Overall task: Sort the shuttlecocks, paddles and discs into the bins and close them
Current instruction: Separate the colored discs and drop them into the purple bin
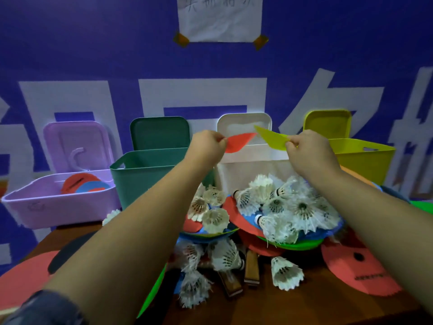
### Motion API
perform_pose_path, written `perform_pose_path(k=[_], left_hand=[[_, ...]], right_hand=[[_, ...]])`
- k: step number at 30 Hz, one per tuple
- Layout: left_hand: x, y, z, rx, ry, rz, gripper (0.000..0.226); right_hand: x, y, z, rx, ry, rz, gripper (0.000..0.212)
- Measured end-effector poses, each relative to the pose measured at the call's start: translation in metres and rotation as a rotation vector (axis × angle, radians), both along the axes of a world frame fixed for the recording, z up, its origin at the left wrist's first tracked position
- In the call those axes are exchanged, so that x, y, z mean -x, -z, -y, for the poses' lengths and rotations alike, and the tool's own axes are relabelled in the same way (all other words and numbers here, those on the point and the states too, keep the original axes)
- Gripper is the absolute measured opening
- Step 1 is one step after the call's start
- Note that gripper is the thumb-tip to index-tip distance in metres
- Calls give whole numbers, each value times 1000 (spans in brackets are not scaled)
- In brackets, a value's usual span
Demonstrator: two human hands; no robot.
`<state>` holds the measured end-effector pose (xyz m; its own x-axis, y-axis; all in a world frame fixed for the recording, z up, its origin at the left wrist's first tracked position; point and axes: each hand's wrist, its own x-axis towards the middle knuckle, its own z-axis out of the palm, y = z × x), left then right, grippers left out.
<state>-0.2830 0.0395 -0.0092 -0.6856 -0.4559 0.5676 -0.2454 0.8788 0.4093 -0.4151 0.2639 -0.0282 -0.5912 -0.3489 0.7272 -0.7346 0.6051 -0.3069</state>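
Left hand (207, 146) pinches red disc (239, 143) by edge, right hand (309, 151) pinches yellow-green disc (273, 138), both above white bin (248, 170); purple bin (58, 207) holding discs lies far left, left hand nearer

We find smooth plastic, frayed feather, matt sheet and brown wood here.
The lilac bin (58, 205), green bin (145, 179), white bin (248, 170) and yellow bin (365, 163) are smooth moulded plastic with a faint sheen. The shuttlecocks (302, 211) are ragged off-white feather. The red disc (239, 143) and yellow-green disc (273, 139) look thin, matt and bendy, like foam sheet. The paddle handles (251, 268) are glossy varnished wood, the table (316, 308) duller wood. We see creased paper (220, 22) on the wrinkled backdrop (93, 55).
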Motion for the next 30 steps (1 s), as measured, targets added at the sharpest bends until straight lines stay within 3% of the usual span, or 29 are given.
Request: perform_pose_path(k=[4,8,13,15,18,24,30], left_hand=[[44,15,1,51,63,325,52],[68,45,8,184,65,511,47],[71,58,23,322,42,483,46],[73,57,25,315,50,485,46],[75,58,25,296,58,479,46],[69,54,23,204,95,485,48],[46,41,-2,259,53,541,54]], right_hand=[[26,-5,-2,-15,43,11,48],[42,-4,9,-137,-21,31,48],[51,-7,31,-348,-16,-29,34],[55,-9,37,-398,9,61,31],[54,-7,38,-545,-15,222,54],[26,-2,23,-393,-105,301,48],[-8,-14,-1,-248,-130,297,43]])
